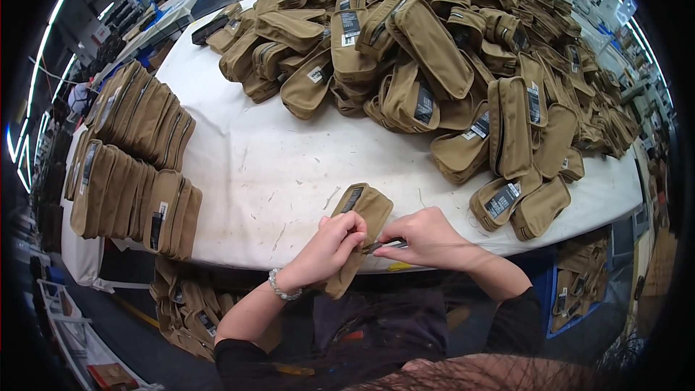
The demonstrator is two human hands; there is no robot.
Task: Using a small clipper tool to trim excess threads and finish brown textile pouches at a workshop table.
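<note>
At the near edge of the table (242, 174) — tan pouch (373, 206) gripped in my left hand (333, 242), small grey tool (374, 247) pinched in my right hand (428, 237). Blue bin (552, 305), lower right, holds more pouches (583, 275) — held pouch's contents hidden.

A white table (242, 152) spreads out under strip lights (51, 24); a blue bin (554, 300) sits low at right, a reddish-brown box (112, 375) at lower left.

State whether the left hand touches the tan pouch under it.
Touching: the head view shows the left hand closed on the tan pouch at mid-length.
</note>
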